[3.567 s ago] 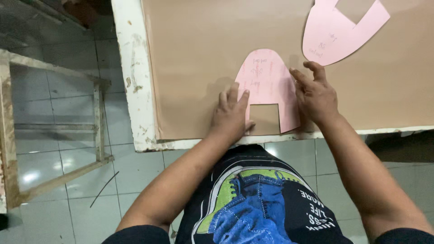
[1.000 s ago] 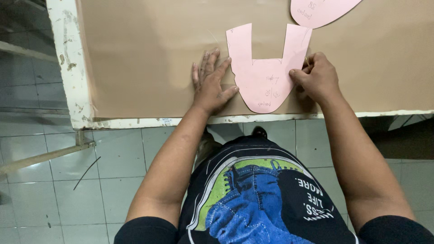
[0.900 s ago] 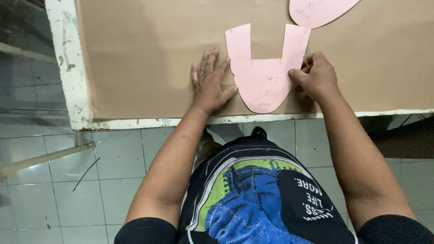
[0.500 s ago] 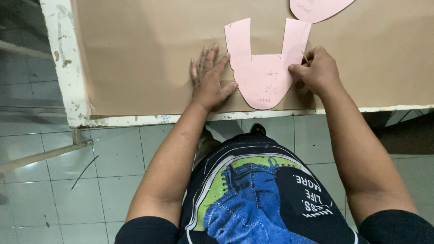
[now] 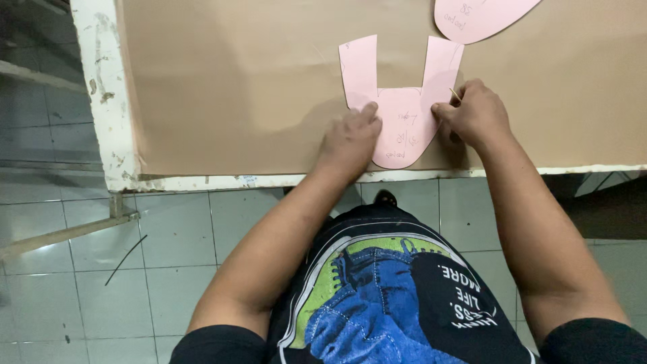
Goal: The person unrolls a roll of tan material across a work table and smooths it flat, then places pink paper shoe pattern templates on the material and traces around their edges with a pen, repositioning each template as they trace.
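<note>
A pink U-shaped paper pattern point(image 5: 404, 114) lies flat on a brown sheet point(image 5: 236, 87) near the table's front edge, its two arms pointing away from me. My left hand point(image 5: 350, 138) has curled fingers, and its fingertips press down on the pattern's left edge. My right hand point(image 5: 475, 114) is closed at the pattern's right edge around a thin pale stick point(image 5: 455, 94), of which only the tip shows. The pattern carries some handwriting.
A second pink pattern piece point(image 5: 482, 17) lies at the top, cut off by the frame. The table has a chipped white rim point(image 5: 101, 87). Below are grey floor tiles, a pale frame bar point(image 5: 60, 232) and a thin black strip point(image 5: 125, 259).
My left hand has gone from lying flat beside the pattern to pressing curled fingertips on its left edge. The right hand stays at the right edge.
</note>
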`<act>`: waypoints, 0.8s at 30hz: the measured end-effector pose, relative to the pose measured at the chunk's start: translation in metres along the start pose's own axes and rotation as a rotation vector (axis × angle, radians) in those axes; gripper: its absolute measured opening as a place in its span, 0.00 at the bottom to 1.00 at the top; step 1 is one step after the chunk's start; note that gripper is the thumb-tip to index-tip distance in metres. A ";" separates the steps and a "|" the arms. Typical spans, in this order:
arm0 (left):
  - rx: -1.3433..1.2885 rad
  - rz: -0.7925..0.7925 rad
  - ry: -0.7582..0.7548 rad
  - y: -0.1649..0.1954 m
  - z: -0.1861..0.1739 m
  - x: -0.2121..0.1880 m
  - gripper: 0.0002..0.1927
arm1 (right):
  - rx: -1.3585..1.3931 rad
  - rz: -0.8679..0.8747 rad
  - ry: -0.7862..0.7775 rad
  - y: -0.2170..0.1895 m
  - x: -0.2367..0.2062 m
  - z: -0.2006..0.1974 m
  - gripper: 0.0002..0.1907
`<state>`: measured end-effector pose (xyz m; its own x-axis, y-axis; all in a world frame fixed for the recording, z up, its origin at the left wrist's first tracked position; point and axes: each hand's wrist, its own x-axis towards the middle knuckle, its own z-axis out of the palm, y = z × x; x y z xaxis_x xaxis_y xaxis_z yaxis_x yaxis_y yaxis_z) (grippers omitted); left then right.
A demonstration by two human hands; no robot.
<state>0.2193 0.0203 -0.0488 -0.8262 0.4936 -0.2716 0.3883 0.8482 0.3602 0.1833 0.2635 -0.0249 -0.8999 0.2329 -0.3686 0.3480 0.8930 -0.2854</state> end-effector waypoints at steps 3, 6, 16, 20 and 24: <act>0.078 -0.021 -0.132 0.023 0.019 0.012 0.20 | 0.042 -0.144 0.082 -0.008 -0.003 -0.001 0.20; -0.032 -0.072 0.019 0.036 0.035 0.017 0.38 | 0.286 -0.673 0.353 -0.029 -0.014 0.001 0.11; 0.029 -0.025 -0.156 0.033 0.058 0.019 0.16 | 0.145 -0.699 -0.205 -0.102 -0.035 0.005 0.11; -0.035 -0.077 -0.150 0.033 0.056 0.019 0.14 | 0.025 -0.810 -0.178 -0.106 -0.031 0.015 0.12; -0.249 -0.220 -0.123 0.031 0.039 0.013 0.14 | -0.040 -0.909 -0.093 -0.107 -0.024 0.023 0.10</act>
<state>0.2365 0.0609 -0.0757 -0.8177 0.3362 -0.4672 0.0819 0.8714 0.4837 0.1733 0.1534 -0.0059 -0.7973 -0.5972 -0.0873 -0.4954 0.7302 -0.4704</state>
